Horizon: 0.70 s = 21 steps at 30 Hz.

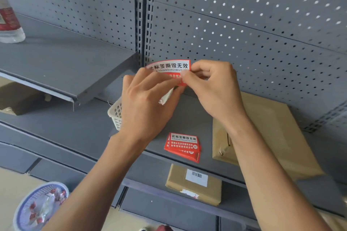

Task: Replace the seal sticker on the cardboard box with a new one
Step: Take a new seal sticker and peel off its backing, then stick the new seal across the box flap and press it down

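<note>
A red and white seal sticker (170,67) is held up in front of the pegboard, pinched between both hands. My left hand (146,101) grips its lower left part, and a strip of white backing paper (166,97) curls out under that hand. My right hand (212,84) pinches the sticker's right edge with thumb and forefinger. Below them a small stack of the same red stickers (183,146) lies on the grey shelf. A large flat cardboard box (272,129) rests on that shelf to the right, partly behind my right forearm. A smaller cardboard box (195,184) with a barcode label and torn sticker remains sits on the shelf below.
A white plastic basket (115,112) stands behind my left hand. A round blue bin (40,206) with scraps sits at the lower left. A water bottle (8,18) stands on the upper left shelf (62,65). Grey pegboard (244,33) backs the shelves.
</note>
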Each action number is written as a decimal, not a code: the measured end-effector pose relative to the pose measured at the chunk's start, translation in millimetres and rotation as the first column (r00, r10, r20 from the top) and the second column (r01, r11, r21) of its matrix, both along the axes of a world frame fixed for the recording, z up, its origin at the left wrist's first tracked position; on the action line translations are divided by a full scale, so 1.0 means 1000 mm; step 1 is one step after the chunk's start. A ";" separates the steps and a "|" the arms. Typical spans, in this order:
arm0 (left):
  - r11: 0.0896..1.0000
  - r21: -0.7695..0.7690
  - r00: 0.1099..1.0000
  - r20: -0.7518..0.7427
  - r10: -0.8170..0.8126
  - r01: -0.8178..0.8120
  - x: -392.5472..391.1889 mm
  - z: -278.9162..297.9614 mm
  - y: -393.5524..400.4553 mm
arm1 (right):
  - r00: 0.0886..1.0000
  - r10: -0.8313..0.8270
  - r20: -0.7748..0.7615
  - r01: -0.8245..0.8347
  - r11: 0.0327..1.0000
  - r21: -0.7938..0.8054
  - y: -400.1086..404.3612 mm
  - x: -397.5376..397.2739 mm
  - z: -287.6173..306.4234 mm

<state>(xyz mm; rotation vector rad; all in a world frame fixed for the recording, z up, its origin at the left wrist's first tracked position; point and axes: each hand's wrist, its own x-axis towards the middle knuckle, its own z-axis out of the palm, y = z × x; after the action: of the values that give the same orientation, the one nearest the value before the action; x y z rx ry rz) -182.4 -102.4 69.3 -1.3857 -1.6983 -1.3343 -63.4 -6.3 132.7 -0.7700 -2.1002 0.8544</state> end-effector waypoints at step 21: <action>0.844 0.114 0.568 0.691 -0.447 0.525 0.044 0.014 0.052 | 0.960 -0.270 -0.076 0.255 0.952 -0.170 0.003 0.108 -0.002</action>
<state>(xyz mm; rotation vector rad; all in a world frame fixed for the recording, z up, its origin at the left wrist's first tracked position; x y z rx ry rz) -138.6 -50.6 83.5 -1.6029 -1.9198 -2.3686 44.9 -3.6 130.4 -1.0443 -1.8081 0.8992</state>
